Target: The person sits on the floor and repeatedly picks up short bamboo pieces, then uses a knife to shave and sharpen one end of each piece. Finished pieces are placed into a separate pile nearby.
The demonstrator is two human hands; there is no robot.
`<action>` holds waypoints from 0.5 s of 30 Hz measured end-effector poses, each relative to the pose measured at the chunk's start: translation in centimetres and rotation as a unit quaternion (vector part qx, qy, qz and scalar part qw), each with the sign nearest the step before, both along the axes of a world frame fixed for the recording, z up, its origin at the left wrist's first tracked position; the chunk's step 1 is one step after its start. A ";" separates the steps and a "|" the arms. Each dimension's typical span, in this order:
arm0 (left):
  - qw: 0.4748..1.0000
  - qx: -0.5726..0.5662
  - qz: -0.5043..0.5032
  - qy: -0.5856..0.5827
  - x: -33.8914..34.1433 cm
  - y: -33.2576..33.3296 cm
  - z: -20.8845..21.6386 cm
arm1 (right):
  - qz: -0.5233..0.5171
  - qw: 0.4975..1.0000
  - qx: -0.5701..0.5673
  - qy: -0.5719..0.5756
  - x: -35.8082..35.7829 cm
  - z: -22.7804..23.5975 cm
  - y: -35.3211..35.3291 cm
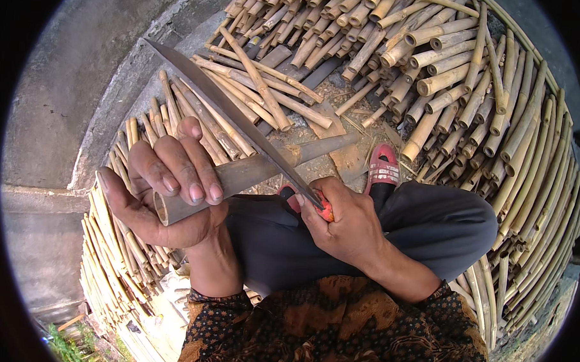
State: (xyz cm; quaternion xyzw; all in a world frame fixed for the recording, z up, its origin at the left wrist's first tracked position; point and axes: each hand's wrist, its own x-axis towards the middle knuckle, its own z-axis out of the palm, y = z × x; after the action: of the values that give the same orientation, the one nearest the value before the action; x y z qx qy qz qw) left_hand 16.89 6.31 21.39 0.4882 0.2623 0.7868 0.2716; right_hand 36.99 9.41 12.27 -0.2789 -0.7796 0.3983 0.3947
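My left hand [177,222] holds a short bamboo tube [249,173] near its hollow cut end, with the fingers curled over the top and the tube lying across the palm. From there the tube slants up and away to the right, a joint showing along it. My right hand [352,224] is closed round the red handle of a long machete [231,115]. Its dark blade runs up to the far left, crossing above the tube; whether edge and bamboo touch, I cannot tell. My grip hides most of the handle.
Large stacks of cut bamboo poles [447,78] curve round the far and right sides. More poles [119,239] lie at my left, beside a grey concrete wall [56,96]. My bent legs [435,221] and a red shoe [383,165] are close below the tube, with chips on the ground.
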 end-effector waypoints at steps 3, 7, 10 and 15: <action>0.998 -0.044 0.049 -0.008 0.6 0.8 0.0 | -0.049 0.975 -0.142 -0.163 -0.1 -0.3 1.0; 1.000 -0.006 0.026 -0.016 0.7 0.6 1.7 | -0.036 0.977 -0.143 -0.156 -0.5 -0.8 0.9; 1.000 -0.004 -0.004 0.027 -0.7 -0.8 4.0 | -0.004 0.998 -0.035 -0.056 -0.9 -1.6 0.2; 0.997 -0.021 0.043 0.060 -2.8 -0.4 3.3 | -0.087 0.960 -0.159 -0.212 -0.9 -8.9 2.7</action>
State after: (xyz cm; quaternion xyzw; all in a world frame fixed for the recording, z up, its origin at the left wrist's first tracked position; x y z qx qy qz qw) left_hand 14.14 5.88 24.71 0.5169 0.3150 0.7616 0.2317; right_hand 36.08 12.07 3.41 -0.4825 -0.7451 0.4129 0.2039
